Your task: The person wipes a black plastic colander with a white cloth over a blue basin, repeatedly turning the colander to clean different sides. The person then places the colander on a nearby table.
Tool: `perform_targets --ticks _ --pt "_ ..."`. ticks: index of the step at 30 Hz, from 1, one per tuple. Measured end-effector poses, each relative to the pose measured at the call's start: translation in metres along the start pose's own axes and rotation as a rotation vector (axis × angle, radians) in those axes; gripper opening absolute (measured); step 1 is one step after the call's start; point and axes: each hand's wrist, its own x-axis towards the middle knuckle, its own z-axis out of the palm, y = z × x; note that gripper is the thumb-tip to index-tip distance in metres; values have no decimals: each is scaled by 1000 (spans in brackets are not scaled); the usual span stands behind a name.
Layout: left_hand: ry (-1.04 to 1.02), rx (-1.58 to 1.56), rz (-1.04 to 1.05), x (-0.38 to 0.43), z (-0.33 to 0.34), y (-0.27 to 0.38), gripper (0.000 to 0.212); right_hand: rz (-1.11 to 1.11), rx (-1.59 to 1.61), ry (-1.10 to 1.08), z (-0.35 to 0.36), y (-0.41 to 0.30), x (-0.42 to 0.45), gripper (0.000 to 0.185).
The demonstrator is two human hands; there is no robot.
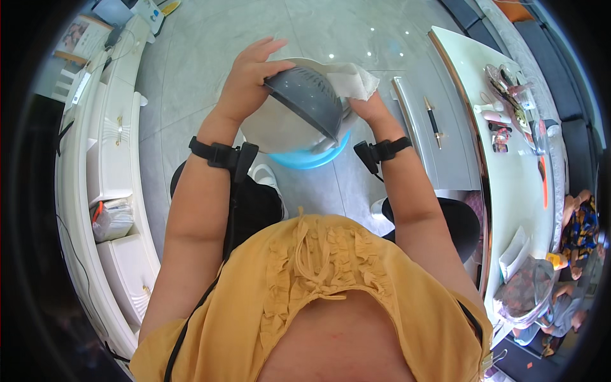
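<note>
Before me, my left hand (250, 79) grips the rim of a grey slotted dome, perhaps a fan or lamp housing (310, 98), with the thumb over its edge. The dome is tilted, its hollow side towards the lower left. On its right, my right hand (366, 106) holds a white cloth (353, 81) near the dome; some of the fingers are hidden behind it. A large pale rounded object (274, 125) lies beneath the dome. Below that shows the rim of a light blue basin (310, 160) on the tiled floor.
White drawer cabinets (117, 157) run along the left. To the right stands a white-topped table (518, 191) holding small items, a mesh-covered bundle (522, 291) and a grey drawer with a handle (433, 122). Other people (580, 229) are at the far right beside a dark sofa.
</note>
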Motion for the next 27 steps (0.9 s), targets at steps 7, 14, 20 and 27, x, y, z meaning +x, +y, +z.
perform_targets --ticks 7,14,20,27 --pt "-97 110 21 8 4 19 37 -36 -192 96 4 -16 9 31" --pt "34 387 -129 7 19 11 50 -16 -318 24 21 14 1 36" --pt "285 366 -546 -5 31 0 59 242 -388 160 45 6 -3 28" --pt "26 -1313 -1133 -16 33 19 60 378 -300 300 48 -3 6 32"
